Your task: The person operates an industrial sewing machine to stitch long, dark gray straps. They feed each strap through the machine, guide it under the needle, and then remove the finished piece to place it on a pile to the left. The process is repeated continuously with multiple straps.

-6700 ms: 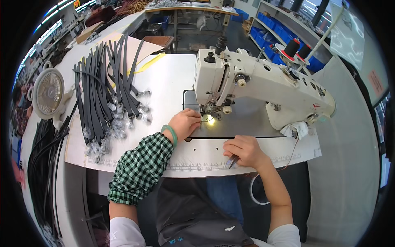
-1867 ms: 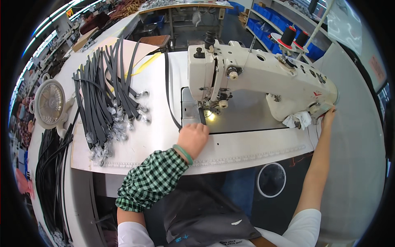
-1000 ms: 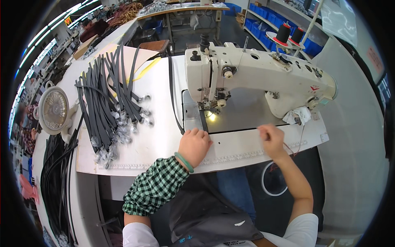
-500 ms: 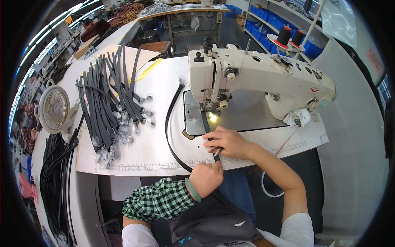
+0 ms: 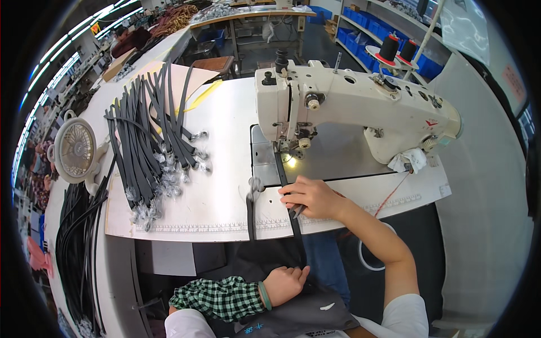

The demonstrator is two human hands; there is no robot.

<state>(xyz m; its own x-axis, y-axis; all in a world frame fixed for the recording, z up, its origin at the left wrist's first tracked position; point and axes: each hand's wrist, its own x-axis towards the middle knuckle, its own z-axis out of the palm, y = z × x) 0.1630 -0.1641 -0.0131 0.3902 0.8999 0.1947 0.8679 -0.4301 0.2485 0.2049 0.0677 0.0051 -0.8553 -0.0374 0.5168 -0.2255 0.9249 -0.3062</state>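
Note:
A white sewing machine (image 5: 349, 96) stands on the white tabletop (image 5: 214, 112), its small lamp lit beside the needle. A black strap (image 5: 279, 166) runs from under the presser foot toward me over the front edge. My right hand (image 5: 313, 198) is closed on it just in front of the steel bed, with a small metal tool, perhaps snips (image 5: 298, 211), also in its fingers. Below the edge, my left hand (image 5: 287, 281) pinches the strap over my dark apron. Another strap end (image 5: 251, 208) with clear plastic hangs over the edge. Many plastic-tipped straps (image 5: 141, 152) lie at the left.
A small fan (image 5: 76, 149) sits at the far left, above long hanging straps (image 5: 73, 242). Two black thread spools (image 5: 389, 48) are behind the machine. Back there are a stool (image 5: 217, 66), a worktable (image 5: 248, 17) and shelves of blue bins (image 5: 372, 19).
My left hand has pulled the strap down off the tabletop into my lap. My right hand has moved from the machine's right onto the strap. The loose end has slid toward me.

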